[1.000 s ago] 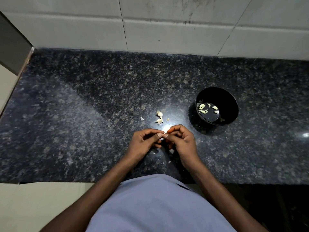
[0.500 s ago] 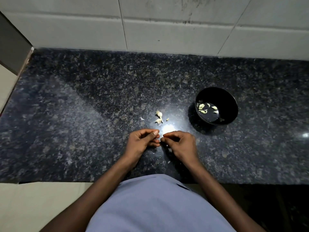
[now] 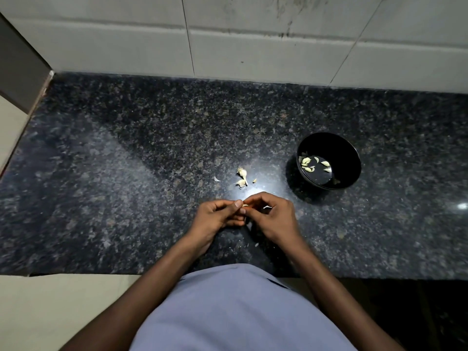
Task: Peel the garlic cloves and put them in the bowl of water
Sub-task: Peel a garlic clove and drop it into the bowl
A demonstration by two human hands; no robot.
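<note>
While both hands met above the near tabletop (image 3: 126, 173), the left hand (image 3: 217, 215) and right hand (image 3: 274, 216) each pinched one garlic clove (image 3: 245, 205) between curled fingertips; peeled cloves (image 3: 307, 163) floated in the black bowl (image 3: 352, 158), far right.

Overall light: dim, with the counter (image 3: 126, 173) dark toward its left and right edges.
Source: overhead, near the viewer, judging by 1 bright patch at the counter's middle.
Glare: white hotspot just beyond the hands; 1 smaller glint near the counter's right edge.
Shadows: the bowl (image 3: 350, 158) casts a soft shadow to its left.
Distortion: wide-angle bending of the wall tiles (image 3: 253, 51) and counter edges.
Sharpness: centre crisp; near corners murky.
</note>
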